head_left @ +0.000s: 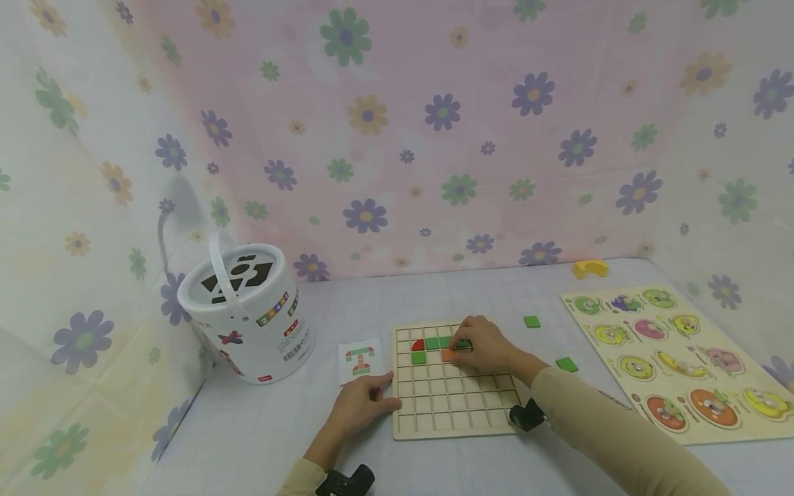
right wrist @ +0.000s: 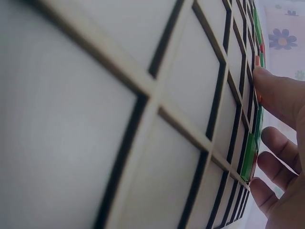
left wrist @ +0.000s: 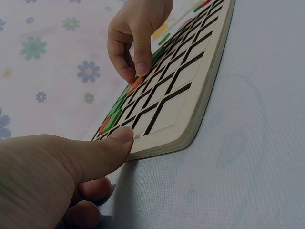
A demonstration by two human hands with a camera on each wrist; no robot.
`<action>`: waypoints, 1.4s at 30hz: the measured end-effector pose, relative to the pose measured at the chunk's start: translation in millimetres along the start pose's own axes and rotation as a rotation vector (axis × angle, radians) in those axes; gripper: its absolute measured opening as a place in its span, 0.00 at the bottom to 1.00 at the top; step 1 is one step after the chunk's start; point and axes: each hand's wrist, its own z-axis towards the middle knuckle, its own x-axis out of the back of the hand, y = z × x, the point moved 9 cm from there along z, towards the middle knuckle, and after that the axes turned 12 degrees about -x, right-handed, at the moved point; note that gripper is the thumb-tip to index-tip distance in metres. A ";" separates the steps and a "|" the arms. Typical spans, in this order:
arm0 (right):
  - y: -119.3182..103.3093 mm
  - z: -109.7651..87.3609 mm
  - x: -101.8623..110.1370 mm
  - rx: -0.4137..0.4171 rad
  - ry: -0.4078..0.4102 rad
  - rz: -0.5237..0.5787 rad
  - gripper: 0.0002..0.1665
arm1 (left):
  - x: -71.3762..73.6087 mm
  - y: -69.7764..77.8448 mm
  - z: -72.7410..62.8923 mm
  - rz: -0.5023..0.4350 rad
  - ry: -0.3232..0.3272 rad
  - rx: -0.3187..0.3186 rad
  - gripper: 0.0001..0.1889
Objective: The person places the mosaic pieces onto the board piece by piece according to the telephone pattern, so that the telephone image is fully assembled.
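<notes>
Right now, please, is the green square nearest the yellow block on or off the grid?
Off: the green square lies on the table, apart from the grid board.

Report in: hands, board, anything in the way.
Left hand on left edge of grid board. Right hand at orange tile. Board flat, partly filled. Two loose green tiles to its right; no obstruction seen.

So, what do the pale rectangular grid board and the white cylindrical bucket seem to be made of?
The pale rectangular grid board: probably wood, perhaps plywood, matte; its edge looks layered.
The white cylindrical bucket: likely plastic, smooth; its evenly rounded rim looks moulded.
</notes>
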 end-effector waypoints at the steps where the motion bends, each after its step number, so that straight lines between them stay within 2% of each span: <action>1: 0.6 -0.4 0.0 0.001 0.002 0.000 0.09 | -0.3 0.2 0.1 -0.002 -0.002 -0.002 0.33; 20: 10.4 -6.2 -0.4 -0.046 -0.011 -0.003 0.09 | -7.0 4.1 2.8 -0.003 -0.017 -0.036 0.32; 23: 12.5 -8.5 4.7 -0.059 -0.011 0.006 0.09 | -7.6 4.7 3.5 0.000 -0.023 -0.038 0.33; 27: 19.8 -13.2 22.6 -0.072 0.022 -0.017 0.10 | -6.8 5.5 5.2 0.006 -0.023 -0.033 0.33; 31: 38.9 -25.0 45.2 -0.118 0.039 -0.018 0.11 | -5.7 6.6 5.1 0.017 -0.022 -0.034 0.33; 37: 91.6 -57.8 76.2 -0.212 0.074 0.001 0.13 | -3.4 6.6 2.0 0.032 -0.019 -0.034 0.33; 42: 124.1 -89.0 85.8 -0.258 0.063 -0.001 0.13 | 0.1 3.2 -1.5 0.041 -0.006 -0.008 0.33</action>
